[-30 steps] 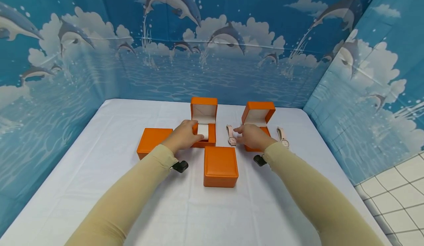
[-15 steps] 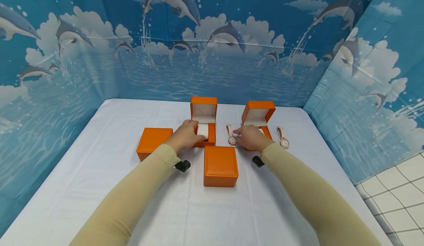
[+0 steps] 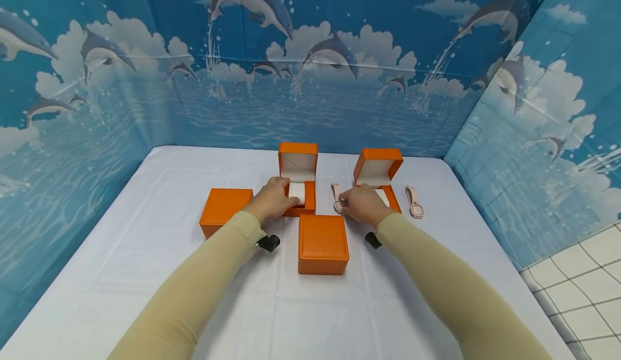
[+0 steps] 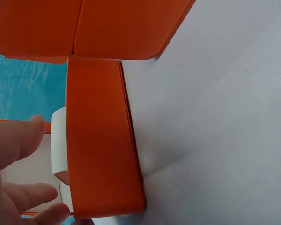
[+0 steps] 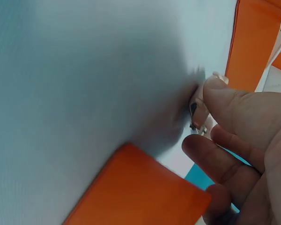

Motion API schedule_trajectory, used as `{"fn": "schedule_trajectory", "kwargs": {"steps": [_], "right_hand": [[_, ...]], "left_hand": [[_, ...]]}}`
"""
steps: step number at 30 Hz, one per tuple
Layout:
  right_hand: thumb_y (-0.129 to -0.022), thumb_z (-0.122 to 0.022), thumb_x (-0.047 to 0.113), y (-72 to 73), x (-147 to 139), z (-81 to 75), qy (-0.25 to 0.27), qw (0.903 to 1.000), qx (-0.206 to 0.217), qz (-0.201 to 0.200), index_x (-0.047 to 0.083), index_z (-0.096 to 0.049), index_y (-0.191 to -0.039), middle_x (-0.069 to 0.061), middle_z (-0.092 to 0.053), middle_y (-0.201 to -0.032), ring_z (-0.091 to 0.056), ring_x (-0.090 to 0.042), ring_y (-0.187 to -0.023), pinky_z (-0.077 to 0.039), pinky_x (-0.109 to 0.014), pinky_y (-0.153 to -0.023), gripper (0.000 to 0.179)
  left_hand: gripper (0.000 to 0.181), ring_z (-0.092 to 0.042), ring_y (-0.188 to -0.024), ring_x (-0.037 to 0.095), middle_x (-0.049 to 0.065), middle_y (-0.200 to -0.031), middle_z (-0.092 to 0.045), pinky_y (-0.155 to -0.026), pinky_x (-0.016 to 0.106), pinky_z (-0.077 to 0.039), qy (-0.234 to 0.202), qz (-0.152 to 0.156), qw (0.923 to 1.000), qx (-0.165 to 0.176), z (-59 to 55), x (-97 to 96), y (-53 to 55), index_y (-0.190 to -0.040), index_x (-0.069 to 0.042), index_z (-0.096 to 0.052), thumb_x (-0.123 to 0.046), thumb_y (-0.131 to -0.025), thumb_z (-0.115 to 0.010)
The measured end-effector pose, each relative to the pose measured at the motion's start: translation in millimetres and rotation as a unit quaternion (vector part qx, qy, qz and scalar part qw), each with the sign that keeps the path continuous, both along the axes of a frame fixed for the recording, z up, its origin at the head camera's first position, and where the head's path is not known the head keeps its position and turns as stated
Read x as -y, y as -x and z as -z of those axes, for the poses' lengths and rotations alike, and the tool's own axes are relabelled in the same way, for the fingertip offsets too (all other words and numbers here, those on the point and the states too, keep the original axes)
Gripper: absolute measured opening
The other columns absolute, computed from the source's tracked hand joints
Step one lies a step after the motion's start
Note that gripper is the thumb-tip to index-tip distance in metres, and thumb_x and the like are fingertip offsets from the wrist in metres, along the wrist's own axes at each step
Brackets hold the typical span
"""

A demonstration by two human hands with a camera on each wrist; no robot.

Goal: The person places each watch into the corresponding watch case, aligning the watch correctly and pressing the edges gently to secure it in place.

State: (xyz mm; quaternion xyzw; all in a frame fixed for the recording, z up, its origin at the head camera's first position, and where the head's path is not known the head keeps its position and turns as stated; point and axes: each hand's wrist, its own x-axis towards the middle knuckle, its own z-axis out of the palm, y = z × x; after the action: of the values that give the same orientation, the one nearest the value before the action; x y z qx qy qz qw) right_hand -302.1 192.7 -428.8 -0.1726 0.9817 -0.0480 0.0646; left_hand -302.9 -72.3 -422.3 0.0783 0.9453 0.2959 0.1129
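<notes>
At the left open orange watch box (image 3: pixel 311 195), my left hand (image 3: pixel 271 199) stands over the left side with thumb and fingers spread apart. The box's white cushion (image 4: pixel 59 140) sits near those fingers, with nothing visible in their grip. My right hand (image 3: pixel 364 203) is at a pink wristwatch (image 3: pixel 336 190) lying between the two open boxes. In the right wrist view the thumb and fingers pinch the wristwatch (image 5: pixel 199 112), which they partly hide. Behind this hand is the right open watch box (image 3: pixel 392 200), its white cushion partly covered.
A second pink wristwatch (image 3: pixel 414 203) lies right of the right open box. One closed orange box (image 3: pixel 322 241) stands in front, another closed box (image 3: pixel 223 206) at the left, partly behind the left arm. A dolphin-print curtain (image 3: pixel 310 106) borders the white table (image 3: pixel 291 317).
My right hand has shifted slightly left onto the wristwatch, its fingers drawing in around it and uncovering more of the right box. My left hand has barely moved.
</notes>
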Motion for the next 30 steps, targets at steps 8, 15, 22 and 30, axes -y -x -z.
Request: {"fn": "schedule_trajectory", "kwargs": {"steps": [8, 15, 22, 30], "right_hand": [[-0.100, -0.074, 0.023, -1.7, 3.8, 1.5, -0.020, 0.9994, -0.017, -0.023, 0.012, -0.076, -0.119, -0.002, -0.078, -0.094, -0.065, -0.020, -0.084, -0.047, -0.042, -0.095, 0.022], [-0.098, -0.077, 0.022, -2.8, 6.4, 0.6, -0.007, 0.9999, -0.011, -0.004, 0.011, -0.075, -0.129, -0.004, -0.080, -0.110, -0.068, -0.022, -0.097, -0.049, -0.044, -0.103, 0.033], [-0.097, -0.077, 0.021, -2.5, 5.6, 3.9, 0.013, 0.9998, -0.006, 0.015, 0.012, -0.075, -0.130, -0.004, -0.079, -0.111, -0.066, -0.022, -0.096, -0.051, -0.045, -0.103, 0.034], [-0.096, -0.078, 0.023, -2.1, 6.6, 5.0, 0.027, 0.9991, -0.004, 0.033, 0.011, -0.074, -0.133, -0.006, -0.078, -0.116, -0.063, -0.027, -0.104, -0.051, -0.046, -0.106, 0.038]], "left_hand": [[0.074, -0.039, -0.152, 0.038, 0.016, -0.170, -0.031, -0.126, 0.055, -0.034, 0.011, 0.005, 0.9999, -0.006, 1.0, -1.5, 1.0, -0.164, -0.008, -0.036, -0.039, -0.103, -0.066], [0.072, -0.038, -0.152, 0.038, 0.012, -0.172, -0.029, -0.125, 0.056, -0.035, 0.019, -0.002, 0.9998, 0.000, 2.4, -2.9, 3.6, -0.165, -0.011, -0.036, -0.037, -0.104, -0.065], [0.072, -0.036, -0.150, 0.040, 0.011, -0.173, -0.025, -0.124, 0.058, -0.037, 0.029, 0.005, 0.9995, 0.010, 3.5, -4.3, 6.4, -0.166, -0.015, -0.034, -0.036, -0.104, -0.065], [0.077, -0.032, -0.148, 0.040, 0.011, -0.174, -0.018, -0.120, 0.055, -0.041, 0.045, 0.026, 0.9984, 0.021, 4.8, -4.1, 9.4, -0.169, -0.017, -0.026, -0.035, -0.105, -0.063]]}}
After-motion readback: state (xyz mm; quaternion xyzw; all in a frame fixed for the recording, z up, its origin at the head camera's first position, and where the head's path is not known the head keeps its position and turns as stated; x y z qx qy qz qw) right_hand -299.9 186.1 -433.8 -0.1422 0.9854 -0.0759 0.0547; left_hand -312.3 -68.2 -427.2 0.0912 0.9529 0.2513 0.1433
